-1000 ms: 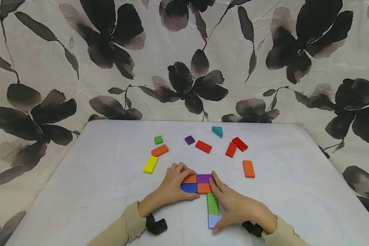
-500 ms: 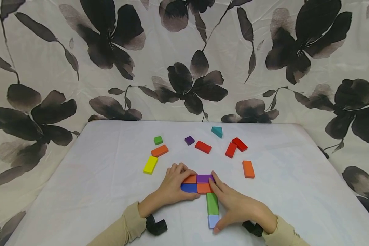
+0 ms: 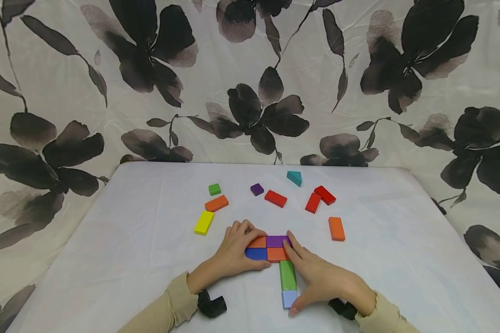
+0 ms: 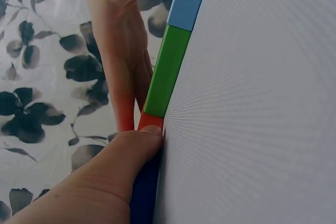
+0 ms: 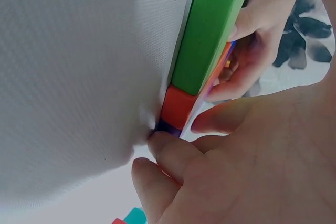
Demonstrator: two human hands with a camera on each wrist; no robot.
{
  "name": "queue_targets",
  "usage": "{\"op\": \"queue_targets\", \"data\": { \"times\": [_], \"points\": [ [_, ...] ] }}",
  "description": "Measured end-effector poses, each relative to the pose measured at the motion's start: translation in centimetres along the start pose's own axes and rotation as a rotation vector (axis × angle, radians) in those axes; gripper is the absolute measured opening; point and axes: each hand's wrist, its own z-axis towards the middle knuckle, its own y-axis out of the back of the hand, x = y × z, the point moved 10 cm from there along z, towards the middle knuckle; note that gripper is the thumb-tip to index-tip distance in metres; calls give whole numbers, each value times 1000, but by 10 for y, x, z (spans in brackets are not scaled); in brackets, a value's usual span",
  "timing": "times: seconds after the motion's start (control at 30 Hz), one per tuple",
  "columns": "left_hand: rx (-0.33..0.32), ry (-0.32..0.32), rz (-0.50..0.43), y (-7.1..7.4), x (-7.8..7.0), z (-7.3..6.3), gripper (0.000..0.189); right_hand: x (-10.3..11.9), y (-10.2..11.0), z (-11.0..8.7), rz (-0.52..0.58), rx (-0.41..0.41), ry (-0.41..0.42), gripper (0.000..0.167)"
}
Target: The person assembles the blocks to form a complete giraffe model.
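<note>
Flat toy blocks lie joined at mid-table. An orange block (image 3: 258, 242) and a purple block (image 3: 277, 241) form the far row, a blue block (image 3: 256, 254) and a second orange block (image 3: 276, 254) the near row. From the right end, a long green block (image 3: 287, 276) and a light blue block (image 3: 289, 299) run toward the person. My left hand (image 3: 237, 247) grips the rows' left end, thumb along the near side. My right hand (image 3: 322, 280) holds the right side, fingertips by the purple block, thumb at the light blue block's near end.
Farther back lie a yellow block (image 3: 204, 223), an orange one (image 3: 216, 203), a small green cube (image 3: 214, 189), a small purple cube (image 3: 257, 189), a teal triangle (image 3: 294, 178) and several red blocks (image 3: 276, 198). Another orange block (image 3: 337, 229) lies to the right.
</note>
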Motion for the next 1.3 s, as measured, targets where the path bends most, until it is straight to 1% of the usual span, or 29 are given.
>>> {"op": "queue_targets", "data": {
  "times": [0.17, 0.53, 0.83, 1.1, 1.3],
  "points": [
    [-6, -3, 2, 1, 0, 0, 58, 1, 1, 0, -2, -7, 6, 134],
    [2, 4, 1, 0, 2, 1, 59, 1, 1, 0, -2, -8, 9, 133],
    [3, 3, -1, 0, 1, 0, 60, 0, -4, 0, 39, 19, 11, 132],
    [-2, -4, 2, 0, 1, 0, 61, 1, -3, 3, 15, -25, 12, 127],
    [5, 0, -3, 0, 1, 0, 61, 1, -2, 3, 34, -19, -9, 127]
  ]
}}
